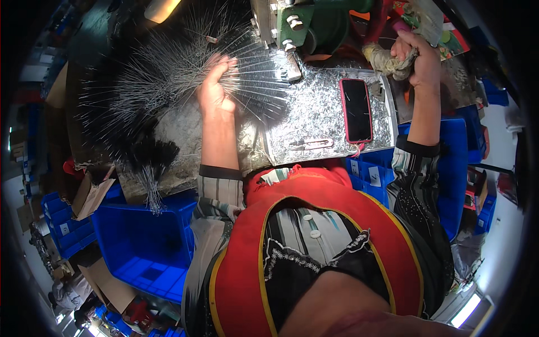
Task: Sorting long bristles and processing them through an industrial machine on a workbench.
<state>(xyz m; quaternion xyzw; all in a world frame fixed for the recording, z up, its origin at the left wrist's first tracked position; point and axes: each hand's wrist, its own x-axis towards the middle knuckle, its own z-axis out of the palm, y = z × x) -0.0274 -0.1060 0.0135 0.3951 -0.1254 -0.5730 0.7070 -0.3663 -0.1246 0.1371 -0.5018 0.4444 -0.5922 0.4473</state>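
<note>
A large spread of thin metal wires [140,84] fans out over the left side of the bench. My left hand [216,92] is in among them, its fingers curled round some of the wires, whose ends splay to the right; the fingertips are partly hidden. At the upper right, my right hand [424,59] is closed round a cloth-wrapped handle [390,60] beside a green machine [314,25] with bolts. Below the machine, the bench surface [286,123] is covered with short silvery wire bits.
A phone in a red case [356,110] and a small pair of snips [311,144] lie on the bench. Another wire bundle [151,174] hangs over the front edge. Blue bins [143,247] stand below left, with another blue bin [453,168] at right. Cardboard [92,194] leans at left.
</note>
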